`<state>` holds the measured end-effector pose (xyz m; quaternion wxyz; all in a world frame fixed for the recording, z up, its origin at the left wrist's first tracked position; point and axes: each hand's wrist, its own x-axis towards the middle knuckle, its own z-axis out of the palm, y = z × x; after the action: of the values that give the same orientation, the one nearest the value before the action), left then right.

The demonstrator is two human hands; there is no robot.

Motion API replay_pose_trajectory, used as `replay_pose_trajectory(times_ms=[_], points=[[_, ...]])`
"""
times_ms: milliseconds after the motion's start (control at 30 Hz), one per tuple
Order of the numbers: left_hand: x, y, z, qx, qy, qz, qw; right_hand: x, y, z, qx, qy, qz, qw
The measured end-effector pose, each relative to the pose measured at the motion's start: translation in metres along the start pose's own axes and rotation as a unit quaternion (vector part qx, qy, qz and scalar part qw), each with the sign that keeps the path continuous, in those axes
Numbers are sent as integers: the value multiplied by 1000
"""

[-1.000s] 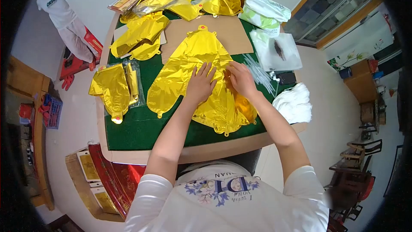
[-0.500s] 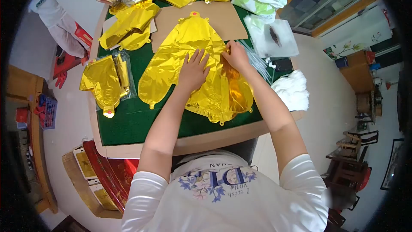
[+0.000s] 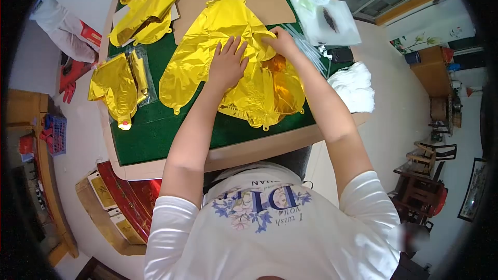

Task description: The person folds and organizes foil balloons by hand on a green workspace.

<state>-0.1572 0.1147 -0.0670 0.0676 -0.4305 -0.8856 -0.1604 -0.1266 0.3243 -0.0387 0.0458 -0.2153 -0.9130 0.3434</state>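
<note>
A large gold foil balloon (image 3: 194,54), flat and creased, lies on the green table top (image 3: 155,137), its upper part over a brown cardboard sheet (image 3: 270,2). My left hand (image 3: 227,65) rests on the middle of the foil with its fingers spread. At the right edge of the foil, my right hand (image 3: 281,40) pinches the border between thumb and fingers and holds it slightly raised. Below that hand, a darker orange-gold fold shows in the foil.
More gold foil balloons (image 3: 148,13) lie at the back left, another (image 3: 115,85) beside a clear packet. Toward the right are plastic bags (image 3: 327,21), pale sticks (image 3: 306,46), a black object (image 3: 341,55) and a white cloth-like bundle (image 3: 353,88).
The whole table appears higher in the view. My right hand now lifts the right border of the foil, which curls up at its fingers. My left hand stays flat on the foil.
</note>
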Motion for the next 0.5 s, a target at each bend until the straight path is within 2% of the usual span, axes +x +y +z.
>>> replay_pose_trajectory(times_ms=[33, 67, 133, 167, 233, 267, 333, 400, 467, 500], points=[[1, 0, 0, 0, 1, -1, 1000, -4, 1, 2, 62, 39, -2, 997], [1, 0, 0, 0, 1, -1, 1000, -9, 2, 4, 62, 39, -3, 997], [1, 0, 1, 0, 0, 0, 1000, -28, -8, 7, -18, 134, -39, 990], [1, 0, 2, 0, 2, 2, 1000, -32, -15, 6, -17, 134, -40, 990], [0, -1, 1, 6, 5, 4, 1000, -39, -28, 4, -159, 171, -223, 946], [1, 0, -1, 0, -4, 2, 1000, -40, -30, 6, -156, 175, -226, 946], [2, 1, -2, 2, -5, 2, 1000, -40, -27, 15, -249, 121, -369, 887], [2, 1, -1, 3, -19, -6, 1000, -35, -18, 25, -238, 115, -367, 892], [2, 2, -3, 15, -11, -8, 1000, -29, -12, 26, -263, 117, -318, 903], [1, 2, -4, 6, -22, -9, 1000, -23, -9, 25, -264, 125, -330, 898]])
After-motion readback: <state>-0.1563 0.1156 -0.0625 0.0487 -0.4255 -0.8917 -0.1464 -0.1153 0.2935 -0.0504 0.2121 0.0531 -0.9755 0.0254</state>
